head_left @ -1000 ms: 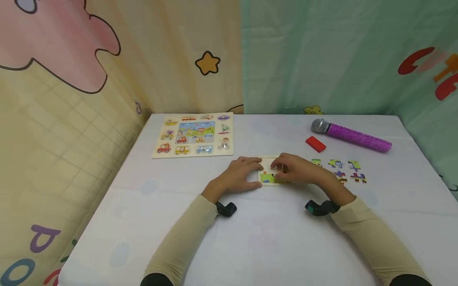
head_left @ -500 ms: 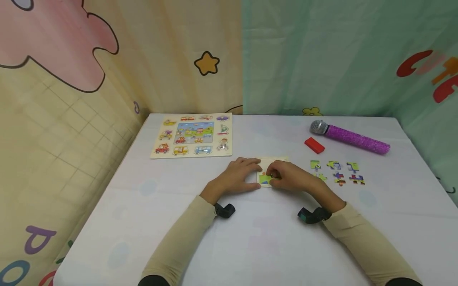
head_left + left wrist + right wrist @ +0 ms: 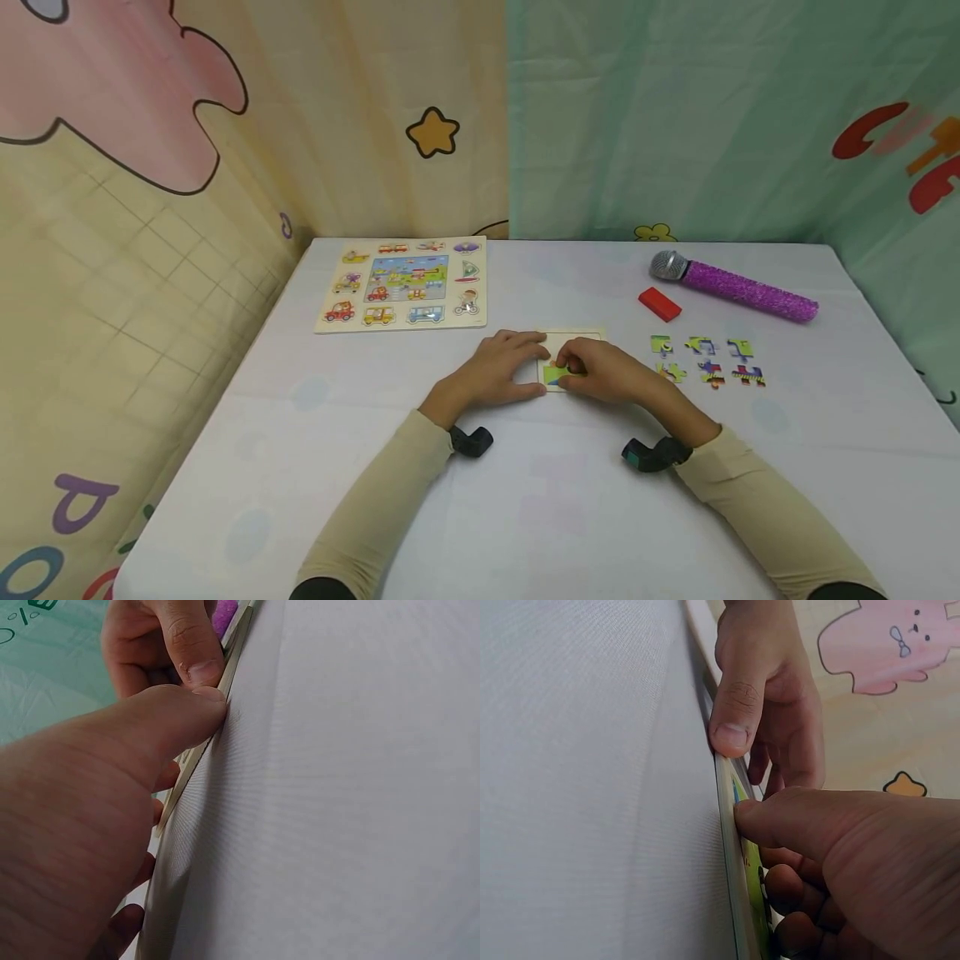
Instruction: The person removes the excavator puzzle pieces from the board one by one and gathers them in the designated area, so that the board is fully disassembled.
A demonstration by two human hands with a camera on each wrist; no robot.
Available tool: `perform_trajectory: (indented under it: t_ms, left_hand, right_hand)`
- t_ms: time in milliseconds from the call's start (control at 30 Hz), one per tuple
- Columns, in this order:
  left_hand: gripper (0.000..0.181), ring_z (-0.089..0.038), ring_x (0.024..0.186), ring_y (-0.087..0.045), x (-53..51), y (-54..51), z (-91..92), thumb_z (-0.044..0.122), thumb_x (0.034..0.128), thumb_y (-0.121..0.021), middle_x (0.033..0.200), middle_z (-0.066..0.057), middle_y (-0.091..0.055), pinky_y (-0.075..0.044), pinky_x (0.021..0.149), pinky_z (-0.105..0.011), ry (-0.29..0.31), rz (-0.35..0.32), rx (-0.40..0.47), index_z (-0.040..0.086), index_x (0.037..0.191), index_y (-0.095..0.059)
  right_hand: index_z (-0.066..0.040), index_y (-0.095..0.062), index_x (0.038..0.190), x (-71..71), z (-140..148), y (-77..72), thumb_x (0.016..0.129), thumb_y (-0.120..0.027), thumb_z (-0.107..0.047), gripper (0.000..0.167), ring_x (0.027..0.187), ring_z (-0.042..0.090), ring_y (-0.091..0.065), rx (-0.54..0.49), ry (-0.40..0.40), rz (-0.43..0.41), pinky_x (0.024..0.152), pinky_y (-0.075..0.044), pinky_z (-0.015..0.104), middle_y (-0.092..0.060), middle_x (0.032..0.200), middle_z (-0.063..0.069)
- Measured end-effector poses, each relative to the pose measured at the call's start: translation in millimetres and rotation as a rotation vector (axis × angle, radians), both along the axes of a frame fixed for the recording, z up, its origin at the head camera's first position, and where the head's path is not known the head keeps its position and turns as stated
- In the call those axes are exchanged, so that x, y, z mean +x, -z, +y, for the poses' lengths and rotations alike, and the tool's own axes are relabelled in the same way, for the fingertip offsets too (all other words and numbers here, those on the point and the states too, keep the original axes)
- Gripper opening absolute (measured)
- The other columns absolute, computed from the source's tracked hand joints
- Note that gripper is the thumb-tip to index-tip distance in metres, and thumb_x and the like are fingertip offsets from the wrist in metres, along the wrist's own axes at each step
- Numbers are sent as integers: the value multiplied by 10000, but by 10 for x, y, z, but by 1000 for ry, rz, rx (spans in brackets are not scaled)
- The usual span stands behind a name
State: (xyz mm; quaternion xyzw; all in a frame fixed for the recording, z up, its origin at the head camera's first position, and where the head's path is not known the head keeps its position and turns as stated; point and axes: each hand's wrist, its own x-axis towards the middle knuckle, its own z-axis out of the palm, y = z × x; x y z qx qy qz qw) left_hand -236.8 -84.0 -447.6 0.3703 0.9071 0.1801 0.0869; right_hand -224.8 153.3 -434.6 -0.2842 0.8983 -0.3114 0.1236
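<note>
Head view, clock centred on the board, 12 pointing away from me.

Item 1: board (image 3: 559, 342), small, cream, flat on the white desk (image 3: 540, 533), between my hands.

Item 2: green piece (image 3: 552, 375), touched with blue, lying on the board toward 7 o'clock; whether it sits flush I cannot tell.

Item 3: my left hand (image 3: 501, 369), at the board's 9 o'clock end; fingers spread and relaxed, thumb resting on the near corner.

Item 4: my right hand (image 3: 603, 371), over the 3 o'clock half; fingers curled, thumb and forefinger pinching the green piece. In the right wrist view my thumb tip lies on its near side, my other fingers bent beyond.

Item 5: six loose pieces (image 3: 711, 372), two rows of three, at 3 o'clock, just beyond my right hand.

Item 6: red block (image 3: 660, 305), at 2 o'clock.

Item 7: microphone (image 3: 738, 287), purple glitter handle, silver head, farther along 2 o'clock.

Item 8: puzzle (image 3: 401, 313), large, printed with vehicles, toward 10 o'clock, apart from my left hand.

Item 9: yellow cloth (image 3: 322, 108) with an orange star, at 11 o'clock; green cloth (image 3: 675, 117), at 1.
</note>
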Motion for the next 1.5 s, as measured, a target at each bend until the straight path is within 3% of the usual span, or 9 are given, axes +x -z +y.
perform_trajectory:
  t_ms: [467, 933, 1500]
  left_hand:
    - [455, -237, 1412, -326, -2, 20, -22, 468, 955, -678, 1603, 9, -353, -294, 1107, -480, 8, -11, 8, 267, 1357, -605]
    - [573, -214, 1408, -327, -2, 36, -21, 489, 943, -684, 1596, 32, -361, -302, 1102, -449, -9, 0, 11, 211, 1427, -553]
    - [575, -214, 1424, -309, 0, 17, -5, 497, 944, -679, 1604, 37, -350, -285, 1117, -454, -8, -10, 13, 219, 1431, -553]
  right_hand:
    - [-32, -638, 1077, 10, -30, -25, 894, -766, -87, 230, 789, 177, -499, -12, 14, -22, 696, -444, 325, -527, 846, 15]
    - [-55, -617, 1025, 21, -48, 7, 875, -776, -68, 220, 802, 187, -488, -72, 77, -67, 706, -414, 336, -506, 852, 28]
    - [-108, -622, 1018, 2, 3, 22, 906, -747, -68, 172, 851, 204, -547, -122, 97, -100, 722, -467, 327, -621, 946, 12]
